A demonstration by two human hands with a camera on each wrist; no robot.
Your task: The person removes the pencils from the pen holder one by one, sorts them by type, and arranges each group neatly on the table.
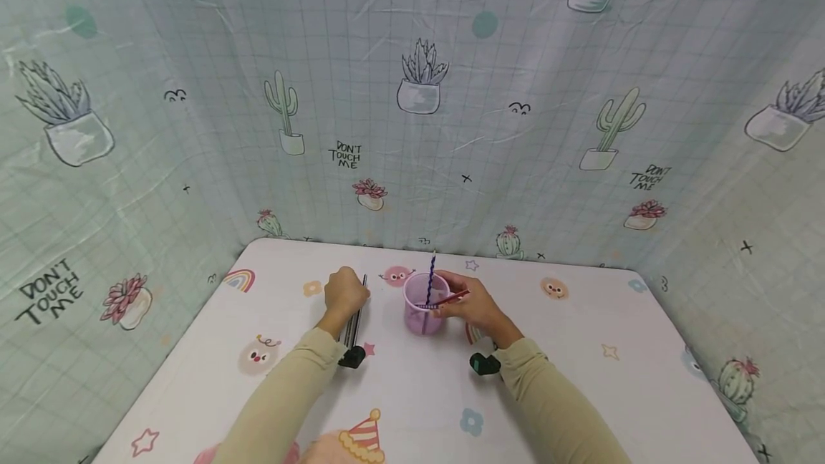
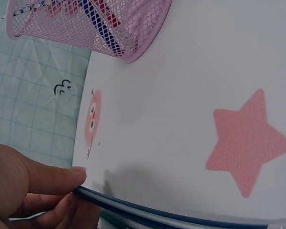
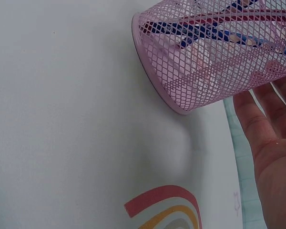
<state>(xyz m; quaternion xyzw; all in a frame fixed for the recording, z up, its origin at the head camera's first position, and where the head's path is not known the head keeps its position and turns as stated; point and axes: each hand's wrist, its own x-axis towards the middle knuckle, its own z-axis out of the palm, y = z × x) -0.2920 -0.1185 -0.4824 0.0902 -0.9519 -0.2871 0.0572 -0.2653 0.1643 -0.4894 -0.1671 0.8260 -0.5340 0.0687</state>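
Note:
A pink mesh pencil cup [image 1: 422, 321] stands upright near the table's middle, pencils inside it. My right hand [image 1: 473, 301] holds the cup by its right side, fingers behind it and thumb at the front near the rim. A dark blue patterned pencil [image 1: 431, 279] rises above the rim, and a red pencil [image 1: 455, 297] leans over it towards that hand. More blue pencils [image 3: 195, 31] show through the mesh. Left of the cup, my left hand [image 1: 346, 292] pinches the end of some long, thin dark-and-silver sticks [image 2: 148, 217]; their exact kind I cannot tell.
The white table [image 1: 554, 392] carries printed stars, rainbows and smiling faces. Behind it and at both sides hangs a pale green curtain [image 1: 361, 77] with cactus prints. Small black devices [image 1: 352, 357] sit at both wrists.

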